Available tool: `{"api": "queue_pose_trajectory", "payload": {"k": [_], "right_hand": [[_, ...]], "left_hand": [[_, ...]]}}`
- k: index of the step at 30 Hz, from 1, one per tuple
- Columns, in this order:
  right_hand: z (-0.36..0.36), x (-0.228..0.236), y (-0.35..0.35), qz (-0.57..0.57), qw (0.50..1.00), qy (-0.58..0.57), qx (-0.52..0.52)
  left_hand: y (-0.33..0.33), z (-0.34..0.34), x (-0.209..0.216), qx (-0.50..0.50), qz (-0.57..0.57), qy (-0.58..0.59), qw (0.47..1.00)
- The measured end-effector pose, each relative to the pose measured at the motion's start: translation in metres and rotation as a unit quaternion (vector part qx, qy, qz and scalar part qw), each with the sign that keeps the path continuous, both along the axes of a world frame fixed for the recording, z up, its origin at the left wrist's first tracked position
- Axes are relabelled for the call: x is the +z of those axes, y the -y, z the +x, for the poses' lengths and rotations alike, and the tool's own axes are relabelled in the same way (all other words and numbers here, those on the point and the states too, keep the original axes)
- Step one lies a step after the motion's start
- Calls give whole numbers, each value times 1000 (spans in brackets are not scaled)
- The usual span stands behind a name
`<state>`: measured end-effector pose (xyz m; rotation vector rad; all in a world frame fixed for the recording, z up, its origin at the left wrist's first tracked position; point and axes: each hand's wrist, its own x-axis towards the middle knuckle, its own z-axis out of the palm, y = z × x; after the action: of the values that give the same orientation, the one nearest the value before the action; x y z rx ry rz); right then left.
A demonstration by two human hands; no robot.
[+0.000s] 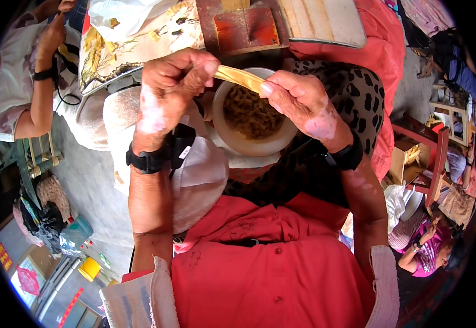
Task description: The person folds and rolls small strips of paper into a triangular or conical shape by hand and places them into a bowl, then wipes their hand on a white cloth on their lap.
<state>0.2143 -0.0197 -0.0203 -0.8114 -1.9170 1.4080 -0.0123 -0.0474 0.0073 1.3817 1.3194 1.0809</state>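
Observation:
A glossy yellow folded strip [240, 78] is stretched between my two hands above a bowl. My left hand [175, 87] pinches its left end between thumb and fingers. Its right end sits in the pinch of my right hand [302, 101]. Beneath them, the round white bowl [237, 143] rests at my lap, holding many small yellow-brown pieces [251, 112]. Their exact kind I cannot make out. Part of the bowl's far rim is hidden behind the strip.
Beyond the bowl stands a table with a patterned board [139, 54], yellow scraps [95, 46] and a white plastic bag [126, 19]. A red-topped block [246, 30] is beside it. Another person [36, 82] sits at the left; a wooden stool [437, 158] stands right.

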Motion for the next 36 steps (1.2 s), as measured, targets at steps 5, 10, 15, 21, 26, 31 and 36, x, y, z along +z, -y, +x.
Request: {"api": "queue_pose_trajectory", "payload": {"k": [5, 10, 15, 21, 26, 31, 36], "right_hand": [[-1, -3, 1, -3, 1000, -16, -2], [1, -5, 1, -39, 999, -10, 3], [5, -3, 1, -62, 997, 11, 39], [9, 0, -2, -106, 992, 47, 45], [2, 12, 1, -118, 993, 5, 22], [-7, 7, 6, -39, 998, -50, -21], [-10, 4, 10, -47, 995, -67, -49]], "left_hand": [[-3, 4, 1, -30, 148, -172, 973], [4, 28, -2, -161, 210, -309, 914], [10, 29, -9, -214, 120, -191, 950], [9, 7, 15, -210, -118, -124, 963], [11, -7, 10, -15, -151, 203, 967], [5, 2, 5, 25, -100, 438, 893], [7, 32, 6, -10, -4, 191, 982]]}}
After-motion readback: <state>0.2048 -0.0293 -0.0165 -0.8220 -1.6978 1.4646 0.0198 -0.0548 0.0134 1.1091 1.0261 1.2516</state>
